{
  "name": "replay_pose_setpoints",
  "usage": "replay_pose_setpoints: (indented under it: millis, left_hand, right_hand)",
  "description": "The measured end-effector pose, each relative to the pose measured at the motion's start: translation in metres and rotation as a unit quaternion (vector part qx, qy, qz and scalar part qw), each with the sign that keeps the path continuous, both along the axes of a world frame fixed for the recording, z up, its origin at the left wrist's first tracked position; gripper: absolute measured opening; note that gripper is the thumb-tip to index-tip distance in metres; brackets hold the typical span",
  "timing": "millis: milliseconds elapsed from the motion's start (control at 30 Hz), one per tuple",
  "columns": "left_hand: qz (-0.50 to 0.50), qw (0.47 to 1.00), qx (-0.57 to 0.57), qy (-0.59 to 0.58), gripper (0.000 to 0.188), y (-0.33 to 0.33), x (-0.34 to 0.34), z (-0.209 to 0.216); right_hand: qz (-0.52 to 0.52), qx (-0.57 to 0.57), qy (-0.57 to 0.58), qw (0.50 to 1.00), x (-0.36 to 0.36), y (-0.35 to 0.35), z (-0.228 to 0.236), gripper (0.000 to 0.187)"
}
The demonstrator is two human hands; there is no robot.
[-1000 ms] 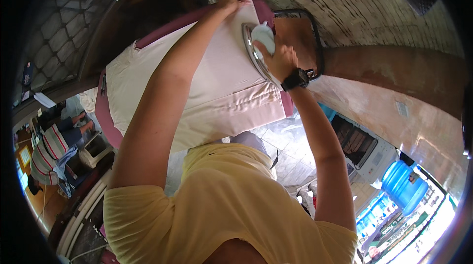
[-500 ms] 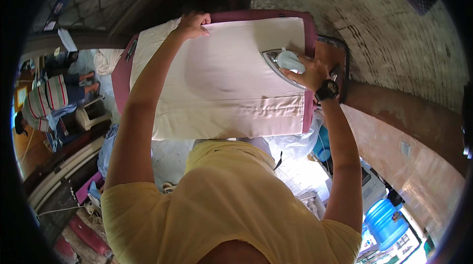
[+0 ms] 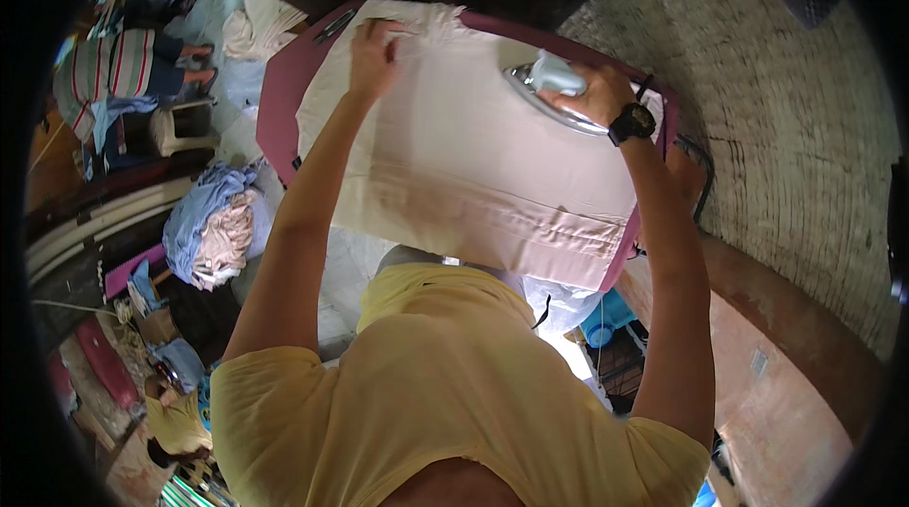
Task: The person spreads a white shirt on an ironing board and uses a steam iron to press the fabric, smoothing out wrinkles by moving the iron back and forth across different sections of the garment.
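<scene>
A cream cloth (image 3: 464,128) with a stitched band along its near side is spread over a maroon padded ironing board (image 3: 284,119). My right hand (image 3: 604,95), with a black watch on its wrist, is closed round the handle of a clothes iron (image 3: 557,76). The iron's pointed soleplate faces left, over the right part of the cloth. Close to the cloth's far left edge, my left hand (image 3: 375,62) has its fingers curled onto the fabric. Wrinkles bunch just right of those fingers.
A pile of blue and pale clothes (image 3: 213,223) lies on the left, near a plastic stool (image 3: 182,126). Beyond it is a person in a striped shirt (image 3: 104,76). Another person in yellow (image 3: 180,422) is at the lower left. A rough wall (image 3: 776,119) rises on the right.
The cloth's far left edge is now bunched beside my left hand, where it lay flatter. The iron stays at the right part of the cloth. The whole view has turned.
</scene>
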State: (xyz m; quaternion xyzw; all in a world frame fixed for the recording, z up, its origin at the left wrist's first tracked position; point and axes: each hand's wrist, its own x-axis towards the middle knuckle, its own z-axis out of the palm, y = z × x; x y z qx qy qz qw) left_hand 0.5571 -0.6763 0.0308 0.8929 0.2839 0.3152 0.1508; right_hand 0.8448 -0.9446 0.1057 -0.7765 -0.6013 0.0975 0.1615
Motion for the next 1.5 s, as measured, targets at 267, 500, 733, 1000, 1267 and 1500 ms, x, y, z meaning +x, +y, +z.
replay_pose_setpoints:
  millis: [267,500,733,1000,1267,1500]
  left_hand:
    - [0.218,0.963,-0.117,0.104,0.044,0.07,-0.137,-0.05]
    - [0.183,0.94,-0.232,0.172,0.04,0.088,-0.122,-0.041]
    - [0.122,0.945,-0.304,-0.013,0.028,0.095,-0.123,-0.047]
    - [0.201,0.932,-0.296,0.065,0.023,0.072,-0.212,-0.04]
    - [0.197,0.956,-0.217,-0.031,0.017,0.055,-0.235,-0.06]
    - [0.249,0.929,-0.258,0.096,0.036,0.033,-0.225,-0.045]
  right_hand:
    - [0.017,-0.009,0.031,0.999,-0.043,0.065,0.011,0.064]
    - [0.022,-0.047,0.029,0.998,-0.085,0.116,0.002,0.07]
    - [0.098,-0.095,0.017,0.99,-0.166,0.165,0.006,0.072]
    - [0.133,-0.056,0.033,0.989,-0.232,0.223,0.006,0.067]
    - [0.143,-0.066,0.045,0.987,-0.283,0.243,0.007,0.073]
    - [0.124,-0.19,0.075,0.971,-0.254,0.166,0.014,0.068]
